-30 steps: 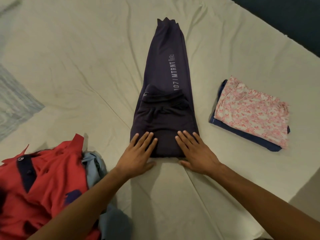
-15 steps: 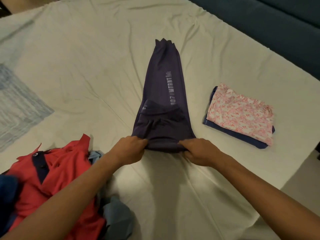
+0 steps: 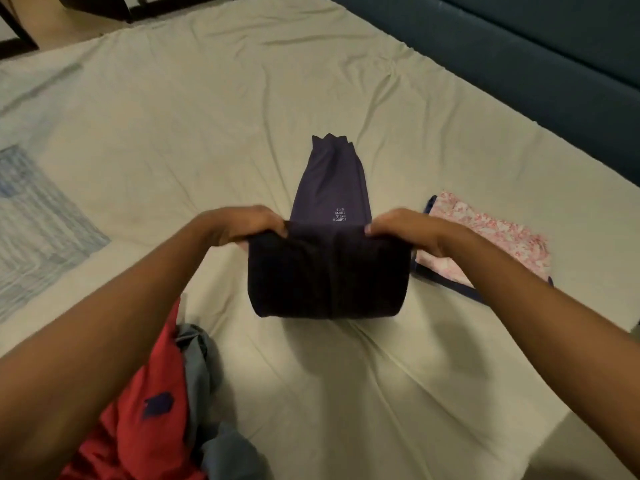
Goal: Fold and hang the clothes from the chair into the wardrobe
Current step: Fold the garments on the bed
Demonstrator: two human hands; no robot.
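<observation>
Where both hands [image 3: 325, 230] fold the purple trousers [image 3: 329, 268], print reads "LONDON".

The trousers [image 3: 329, 237] lie mid-bed [image 3: 207, 116]. A folded stack [image 3: 491, 237] sits just to their right. A heap of unfolded clothes [image 3: 156, 393] lies nearer, to the left.

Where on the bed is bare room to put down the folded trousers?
Bare sheet lies left of the dark purple trousers, and near them toward the person. Crowded: floral folded pile on the right, red shirt heap near left.
</observation>
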